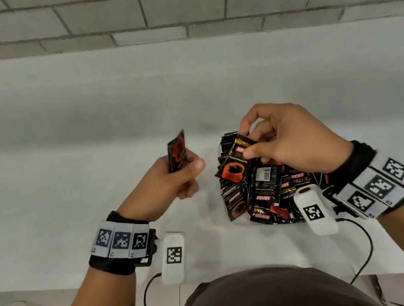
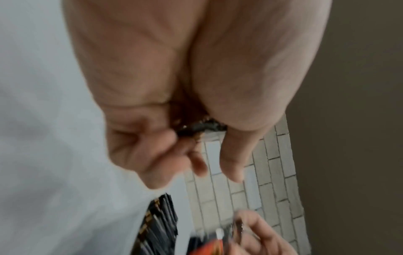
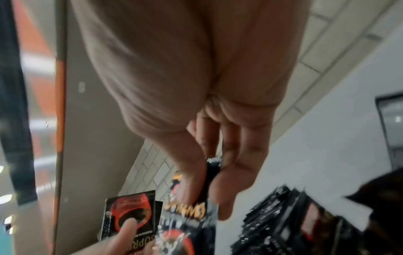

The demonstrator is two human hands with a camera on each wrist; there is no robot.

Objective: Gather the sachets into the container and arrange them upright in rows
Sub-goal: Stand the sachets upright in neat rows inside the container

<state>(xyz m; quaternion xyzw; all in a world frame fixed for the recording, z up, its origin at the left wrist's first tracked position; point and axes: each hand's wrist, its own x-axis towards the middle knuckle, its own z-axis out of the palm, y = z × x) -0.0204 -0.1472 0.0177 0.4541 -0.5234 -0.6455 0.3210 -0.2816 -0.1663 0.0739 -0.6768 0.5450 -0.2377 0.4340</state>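
hands: left (image 1: 174,181), right (image 1: 288,142) each pinch a sachet | container (image 1: 232,221): sachets heaped, some upright

The black-and-red coffee sachets (image 1: 262,196) piled in the container read "KOPIKO" in red and "SUPREMO" in gold, some upside down. One sachet's back (image 1: 266,175) has a barcode, digits too small to read. The small print's a blur too.
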